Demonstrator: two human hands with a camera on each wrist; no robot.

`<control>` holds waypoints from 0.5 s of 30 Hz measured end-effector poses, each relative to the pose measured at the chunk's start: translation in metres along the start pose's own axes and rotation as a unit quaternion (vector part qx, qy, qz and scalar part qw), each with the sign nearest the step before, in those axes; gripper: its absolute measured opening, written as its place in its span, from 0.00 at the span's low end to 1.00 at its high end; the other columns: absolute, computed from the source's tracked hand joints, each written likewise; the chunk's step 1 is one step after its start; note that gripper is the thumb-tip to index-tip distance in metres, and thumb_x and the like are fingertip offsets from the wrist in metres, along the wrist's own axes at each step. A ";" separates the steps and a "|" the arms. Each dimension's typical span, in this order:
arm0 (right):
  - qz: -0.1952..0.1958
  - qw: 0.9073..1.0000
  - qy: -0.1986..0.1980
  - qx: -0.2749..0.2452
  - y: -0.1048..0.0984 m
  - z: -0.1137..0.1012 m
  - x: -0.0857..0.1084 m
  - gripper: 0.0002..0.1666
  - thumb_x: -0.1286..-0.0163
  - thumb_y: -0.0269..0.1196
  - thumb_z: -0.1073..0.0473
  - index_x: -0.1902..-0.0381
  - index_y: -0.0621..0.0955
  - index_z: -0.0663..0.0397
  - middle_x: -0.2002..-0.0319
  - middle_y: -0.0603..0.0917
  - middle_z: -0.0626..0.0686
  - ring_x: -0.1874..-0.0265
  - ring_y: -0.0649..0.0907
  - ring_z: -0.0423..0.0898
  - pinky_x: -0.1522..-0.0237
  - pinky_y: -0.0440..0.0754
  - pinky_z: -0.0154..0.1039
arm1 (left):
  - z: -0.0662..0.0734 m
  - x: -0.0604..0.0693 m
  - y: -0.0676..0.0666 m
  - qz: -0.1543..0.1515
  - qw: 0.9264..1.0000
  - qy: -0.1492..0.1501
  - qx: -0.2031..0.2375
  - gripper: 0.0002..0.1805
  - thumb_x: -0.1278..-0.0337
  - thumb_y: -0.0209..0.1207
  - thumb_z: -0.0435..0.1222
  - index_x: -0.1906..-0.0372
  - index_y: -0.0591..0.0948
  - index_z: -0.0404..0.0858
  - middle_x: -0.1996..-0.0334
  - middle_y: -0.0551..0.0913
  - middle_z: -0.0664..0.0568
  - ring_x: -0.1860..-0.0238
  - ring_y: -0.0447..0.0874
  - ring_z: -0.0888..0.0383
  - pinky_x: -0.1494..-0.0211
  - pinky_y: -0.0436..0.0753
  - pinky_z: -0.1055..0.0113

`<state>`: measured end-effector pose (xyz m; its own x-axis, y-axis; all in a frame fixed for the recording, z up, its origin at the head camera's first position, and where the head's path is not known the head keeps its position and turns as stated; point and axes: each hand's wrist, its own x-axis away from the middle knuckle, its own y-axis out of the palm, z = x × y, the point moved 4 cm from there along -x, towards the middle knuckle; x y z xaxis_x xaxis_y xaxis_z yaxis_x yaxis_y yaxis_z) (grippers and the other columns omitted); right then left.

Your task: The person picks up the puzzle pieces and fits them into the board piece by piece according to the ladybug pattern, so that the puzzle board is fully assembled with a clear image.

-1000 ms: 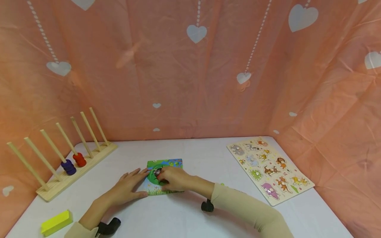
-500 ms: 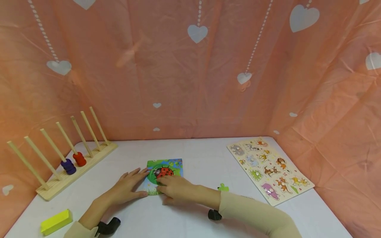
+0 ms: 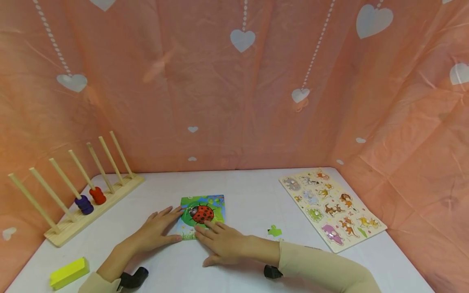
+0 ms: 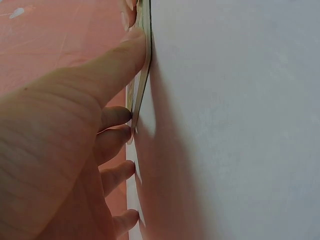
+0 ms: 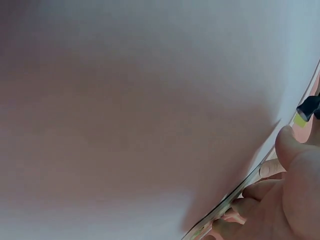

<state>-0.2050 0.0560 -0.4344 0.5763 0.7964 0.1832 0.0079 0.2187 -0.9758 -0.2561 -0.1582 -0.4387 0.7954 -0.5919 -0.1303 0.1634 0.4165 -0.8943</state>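
Observation:
A small square ladybug jigsaw puzzle (image 3: 200, 214) lies flat on the white table, its red beetle in plain sight. My left hand (image 3: 155, 230) rests at the puzzle's left edge with fingers spread. In the left wrist view, the left thumb (image 4: 122, 55) touches the board's side edge (image 4: 142, 75). Over the lower right corner of the puzzle lie the fingers of my right hand (image 3: 225, 244), stretched out and covering that part. Right of this hand is a loose green puzzle piece (image 3: 274, 231), near the right forearm.
A wooden peg stand (image 3: 97, 209) with purple rings (image 3: 84, 205) and red rings (image 3: 97, 196) stands at the left. At the front left lies a yellow block (image 3: 69, 273). An animal peg puzzle board (image 3: 331, 209) lies on the right. Behind the table hangs an orange curtain (image 3: 234, 101).
My right hand has drawn back toward the front right from the puzzle's middle, its fingers now straighter. The ladybug and the loose green piece have come into sight. My left hand stays put.

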 end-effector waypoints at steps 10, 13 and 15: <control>-0.006 1.000 -0.002 0.007 -0.002 -0.005 0.004 0.49 0.26 0.43 0.28 0.20 0.53 0.52 0.20 0.48 0.51 0.23 0.52 0.55 0.27 0.59 0.47 | 0.000 0.000 0.000 -0.001 1.000 -0.002 0.002 0.44 0.43 0.65 0.57 0.30 0.70 0.31 0.28 0.67 0.38 0.29 0.59 0.29 0.37 0.54 0.24; -0.011 1.000 0.000 0.008 -0.002 -0.005 0.003 0.49 0.26 0.43 0.28 0.20 0.53 0.51 0.20 0.49 0.51 0.23 0.53 0.55 0.27 0.59 0.47 | 0.000 0.000 0.000 -0.003 1.000 -0.004 0.002 0.44 0.43 0.65 0.57 0.30 0.70 0.31 0.28 0.66 0.37 0.29 0.58 0.29 0.37 0.54 0.24; -0.014 1.000 0.000 0.000 -0.002 -0.005 0.002 0.49 0.26 0.44 0.28 0.20 0.52 0.51 0.20 0.48 0.50 0.23 0.52 0.55 0.27 0.59 0.47 | 0.000 0.000 0.000 -0.004 1.000 -0.005 0.002 0.44 0.43 0.65 0.57 0.30 0.70 0.31 0.28 0.66 0.37 0.29 0.58 0.29 0.37 0.54 0.24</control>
<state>-0.1999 0.0549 -0.4326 0.5752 0.7902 0.2115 0.0247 0.2416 -0.9701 -0.2560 -0.1577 -0.4387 0.8000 -0.5881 -0.1187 0.1721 0.4145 -0.8936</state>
